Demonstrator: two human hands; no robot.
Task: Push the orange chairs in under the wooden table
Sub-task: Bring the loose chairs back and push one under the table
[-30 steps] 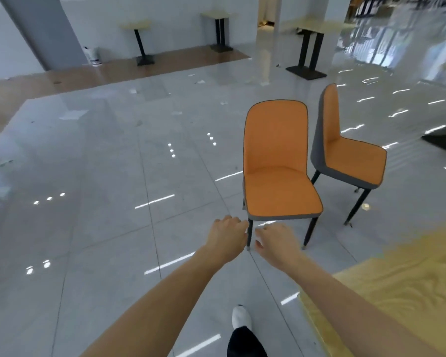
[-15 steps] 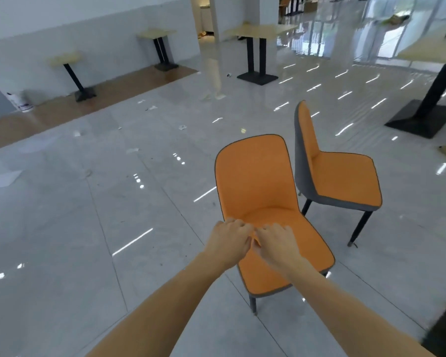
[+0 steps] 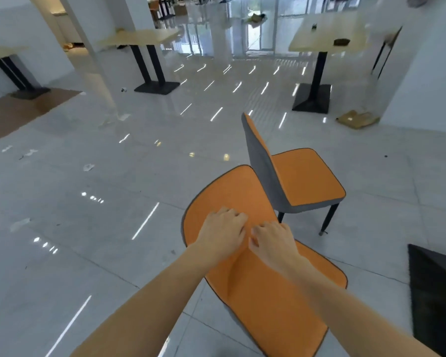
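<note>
- Hands first: the left hand [image 3: 223,229] and the right hand [image 3: 273,240] lie side by side on the near chair [image 3: 265,300], low on its back where the back meets the seat. Each grip is loose, with fingers curled, and seems to press on the orange cover and not close around anything.
- Near chair spot: it stands right below the person on the shiny floor [image 3: 88,202]. Its legs are hidden, so I cannot tell if all of them touch the floor.
- Far chair [image 3: 294,181] spot: it stands just behind the near one, turned to the right, and their backs look very close.
- Counter: no wooden top can be seen near the chairs now. Only a dark base [image 3: 435,292] shows low on the right, and it may belong to the counter.
- Bump risk: a push forward could knock the near chair into the far chair, since they are so close.
- Slip risk: with no real hold, the hands could slide off the smooth cover.
- Tip risk: a push high on the back could make the chair lean over.
- Snag risk: a leg could catch on the dark base, because the legs cannot be seen.
</note>
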